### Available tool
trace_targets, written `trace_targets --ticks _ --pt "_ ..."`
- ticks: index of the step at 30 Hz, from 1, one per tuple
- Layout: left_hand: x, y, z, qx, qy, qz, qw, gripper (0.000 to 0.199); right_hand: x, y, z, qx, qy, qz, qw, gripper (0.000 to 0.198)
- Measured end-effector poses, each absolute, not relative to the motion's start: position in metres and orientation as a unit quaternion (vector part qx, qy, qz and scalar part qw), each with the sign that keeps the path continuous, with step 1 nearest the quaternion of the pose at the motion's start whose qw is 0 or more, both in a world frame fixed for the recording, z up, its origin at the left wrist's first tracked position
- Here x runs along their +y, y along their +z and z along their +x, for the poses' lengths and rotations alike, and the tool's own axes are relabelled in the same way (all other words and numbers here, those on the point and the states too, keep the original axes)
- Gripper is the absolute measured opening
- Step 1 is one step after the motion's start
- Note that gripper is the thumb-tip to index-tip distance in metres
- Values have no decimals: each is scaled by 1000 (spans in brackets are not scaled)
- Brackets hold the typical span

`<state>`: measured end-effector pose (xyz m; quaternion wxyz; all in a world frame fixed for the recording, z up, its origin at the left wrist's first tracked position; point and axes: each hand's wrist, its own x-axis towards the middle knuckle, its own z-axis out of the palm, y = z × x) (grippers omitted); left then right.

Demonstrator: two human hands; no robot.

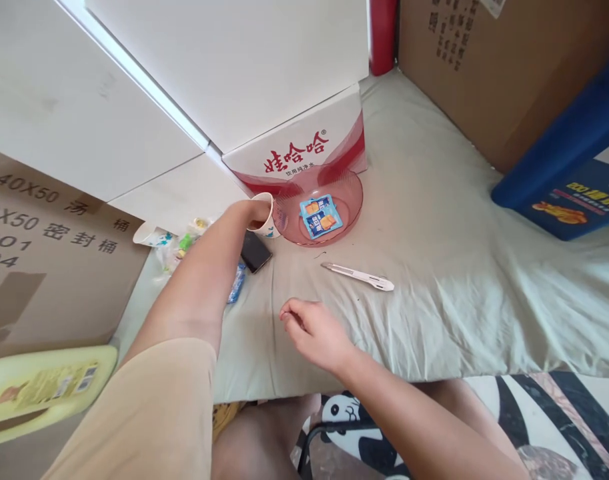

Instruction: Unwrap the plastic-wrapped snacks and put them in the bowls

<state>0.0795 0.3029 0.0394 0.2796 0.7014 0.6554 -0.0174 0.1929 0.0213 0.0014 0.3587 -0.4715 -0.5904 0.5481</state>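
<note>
My left hand (255, 212) reaches into a white paper cup (269, 229) with blue print; its fingers are hidden inside. Touching or close beside the cup, a see-through pink plastic bowl (351, 213) holds blue snack packets (321, 217). My right hand (317, 333) rests on the pale green cloth (424, 293) with its fingers curled in and nothing visible in them. Beyond it lies a white utility knife (359, 275). Partly under my left arm are a dark phone (257, 252) and a blue wrapped packet (237, 283).
Left of my arm lie a second paper cup (151, 235) and small wrapped snacks (184, 245). A white-and-red carton (299, 150) stands behind the bowl. Brown cartons (44, 247) flank both sides, with a yellow jug (49, 390) at left and a blue container (559, 160) at right.
</note>
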Motion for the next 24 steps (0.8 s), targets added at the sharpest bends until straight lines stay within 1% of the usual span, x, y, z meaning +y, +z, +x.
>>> trace_targets --ticks 2,5,8,11,13,15,16,18,19,20,22,24 --pt "303 50 79 675 -52 656 333 15 22 0 192 -598 543 -475 349 16" --pt "299 80 67 697 -61 628 341 15 20 -1 189 -616 534 -474 331 17" --pt "279 109 39 697 -6 648 307 16 15 -2 184 -638 520 -463 329 18" --pt "236 120 3 672 86 696 238 13 7 -6 178 -659 506 -456 320 17" --pt "201 116 -21 662 115 714 199 10 0 -10 174 -674 495 -455 306 17" --pt "171 105 -42 650 117 733 160 11 -8 -14 170 -688 484 -451 297 17" --pt "160 98 -52 641 119 748 128 14 -12 -16 169 -695 480 -447 295 18" --pt "147 85 -68 633 123 761 69 31 -20 -18 169 -708 473 -437 289 18" --pt "145 79 -74 644 111 754 71 37 -23 -19 169 -716 469 -432 285 19" --pt "146 75 -79 654 96 746 84 38 -25 -19 170 -722 464 -429 282 19" --pt "153 68 -84 668 68 733 108 29 -28 -19 173 -732 454 -425 279 20" --pt "162 65 -84 676 66 726 112 19 -28 -19 176 -736 448 -425 278 21"
